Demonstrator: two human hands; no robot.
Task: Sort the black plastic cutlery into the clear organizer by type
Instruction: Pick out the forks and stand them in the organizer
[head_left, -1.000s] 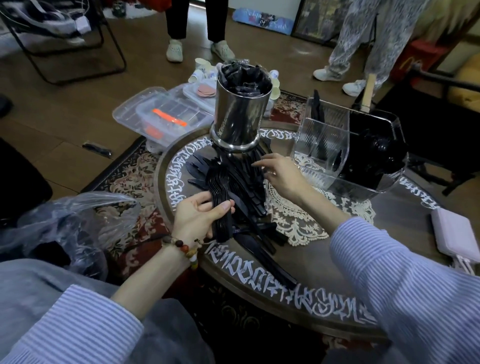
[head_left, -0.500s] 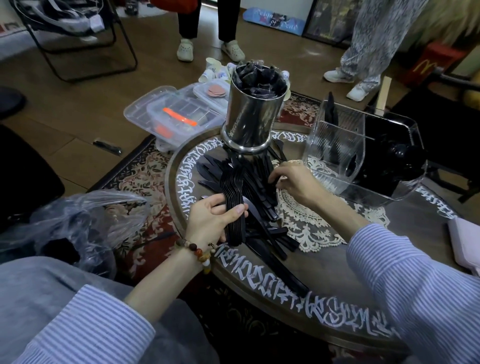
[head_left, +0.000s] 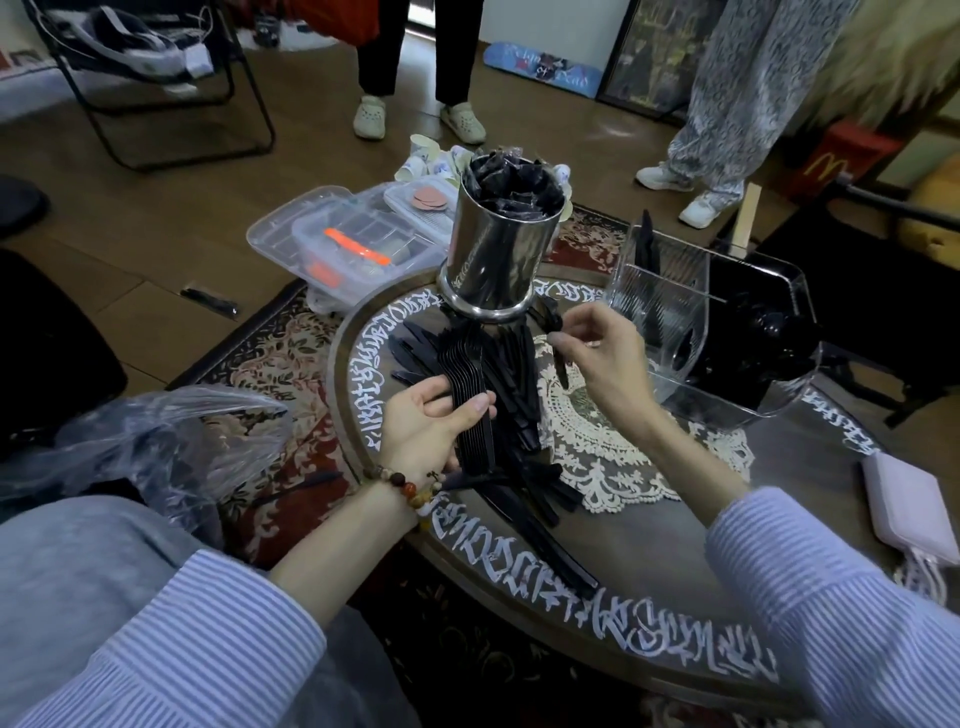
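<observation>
At the frame's center my left hand (head_left: 434, 421) grips a stack of black cutlery (head_left: 467, 395) above the loose pile (head_left: 514, 415). My right hand (head_left: 597, 358) pinches 1 black piece (head_left: 558, 364) just left of the clear organizer (head_left: 670, 322), below the steel cup (head_left: 501, 249).

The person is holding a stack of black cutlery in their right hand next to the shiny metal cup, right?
Not quite. The head view shows the stack of black cutlery gripped in the left hand, not the right. The right hand pinches a single black piece nearer the clear organizer. It is next to the shiny metal cup.
</observation>
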